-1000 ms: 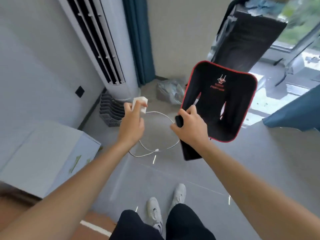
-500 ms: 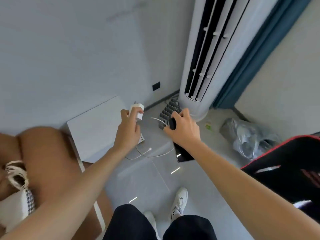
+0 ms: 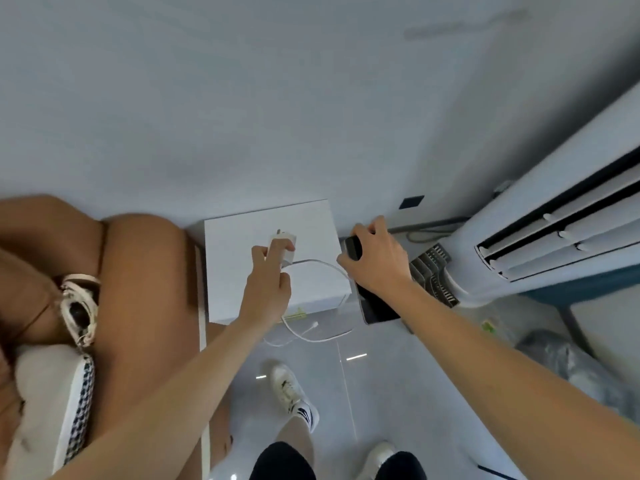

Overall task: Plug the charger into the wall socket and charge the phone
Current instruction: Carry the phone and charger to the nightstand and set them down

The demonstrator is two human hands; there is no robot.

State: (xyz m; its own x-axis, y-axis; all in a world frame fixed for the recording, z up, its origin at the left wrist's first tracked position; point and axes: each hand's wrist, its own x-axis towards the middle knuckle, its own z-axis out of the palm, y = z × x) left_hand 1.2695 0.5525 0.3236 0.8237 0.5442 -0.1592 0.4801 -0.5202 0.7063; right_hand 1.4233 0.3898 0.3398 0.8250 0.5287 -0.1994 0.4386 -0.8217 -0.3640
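My left hand point(image 3: 268, 285) grips a white charger plug point(image 3: 284, 249), prongs pointing up towards the wall. Its white cable point(image 3: 320, 265) loops down and right, with the free connector end point(image 3: 313, 325) dangling above the floor. My right hand point(image 3: 375, 261) holds a black phone point(image 3: 375, 306) upright, screen facing away, just right of the charger. A dark wall socket point(image 3: 411, 201) sits low on the grey wall, above and right of my right hand.
A white cabinet point(image 3: 242, 265) stands against the wall under my hands. A tall white air conditioner point(image 3: 554, 230) leans in at right, with a grey plastic bag point(image 3: 568, 362) on the floor. A brown sofa point(image 3: 138, 289) with a pillow and handbag is at left.
My view has swung left from the chair and air conditioner to the wall and white cabinet. Both hands moved along, still holding the charger and the phone, closer to the wall.
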